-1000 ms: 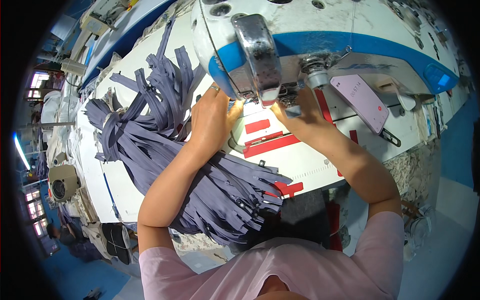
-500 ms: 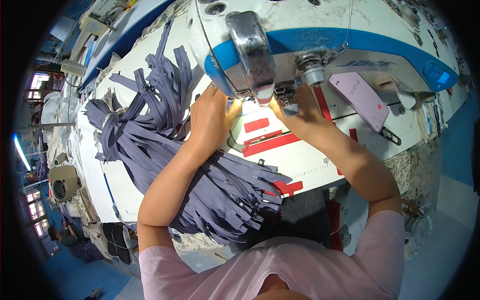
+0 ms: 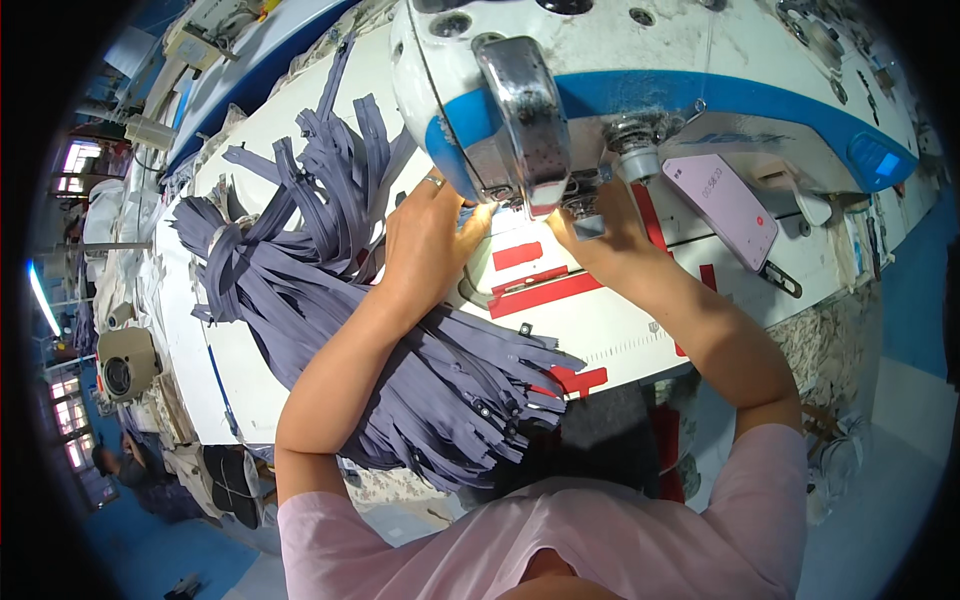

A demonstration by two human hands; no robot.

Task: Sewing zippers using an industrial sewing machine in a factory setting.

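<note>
A white and blue sewing machine point(image 3: 620, 70) stands on a white table point(image 3: 610, 330). My left hand point(image 3: 430, 240), with a ring on one finger, lies flat just left of the needle area, fingertips under the machine's chrome head point(image 3: 525, 120). On the other side of the needle, my right hand point(image 3: 600, 235) has its fingers curled by the presser foot. What the fingers pinch is hidden by the machine head. A big pile of grey-purple zippers point(image 3: 400, 350) lies under my left forearm.
A pink phone point(image 3: 725, 205) lies on the machine bed to the right. Red tape marks point(image 3: 545, 290) are stuck on the table before the needle. More zippers point(image 3: 340, 170) fan out at the far left. Another sewing machine point(image 3: 125, 365) sits at the left edge.
The view has shifted slightly closer to the machine head. Both hands stay at the needle, with only small finger movements.
</note>
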